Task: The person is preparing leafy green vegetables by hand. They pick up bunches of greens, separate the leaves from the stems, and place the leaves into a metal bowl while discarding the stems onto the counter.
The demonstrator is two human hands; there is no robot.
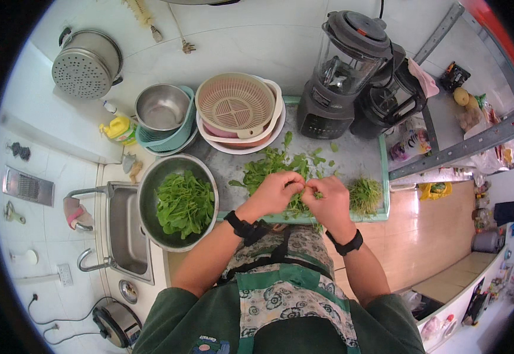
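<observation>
My left hand [275, 194] and my right hand [329, 198] meet fingertip to fingertip over the front of the grey tabletop. Between them they pinch a thin sprig of leafy greens, mostly hidden by the fingers; a small leaf shows under the right fingers. A loose heap of leafy greens [263, 164] lies just behind and beneath the hands. To the right of my right hand sits a clump of stem and root trimmings [365, 197]. On the left, a large steel bowl [147, 194] holds a pile of picked green leaves [185, 204].
Stacked colanders [235, 104] and a steel bowl in a teal basket [161, 106] stand behind. Two blenders [327, 106] occupy the back right, near a metal shelf rack [451, 144]. A steel sink [128, 234] lies left of the large bowl. The table has a green edge [386, 177].
</observation>
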